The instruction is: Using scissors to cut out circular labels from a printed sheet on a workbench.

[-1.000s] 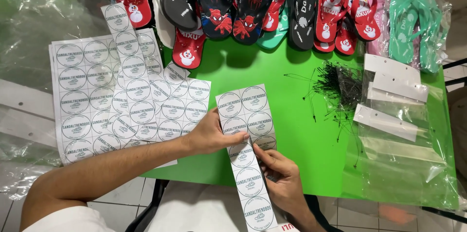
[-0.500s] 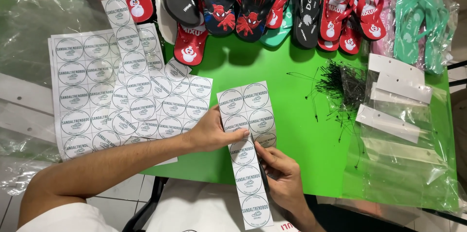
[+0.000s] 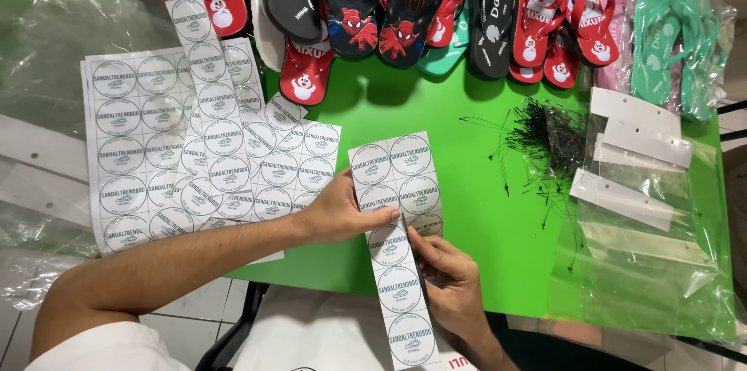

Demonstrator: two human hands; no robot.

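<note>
Label strip point(image 3: 397, 262): we see a narrow paper run of round printed stickers, its long axis going away from us over the near edge of the green surface point(image 3: 475, 231), widening to a two-column piece at the far end.
Left hand point(image 3: 338, 211): we pinch the strip's left edge, thumb on top.
Right hand point(image 3: 447, 281): fingers curled, gripping its right edge, lower down; both hands touch it.
Sticker sheets point(image 3: 179, 153): flat, matte, overlapping, left.
Flip-flops point(image 3: 389, 5): rubbery, far edge.
Plastic bags point(image 3: 646, 262): clear, glossy, right.

Head view, steeply down, seemingly close.
</note>
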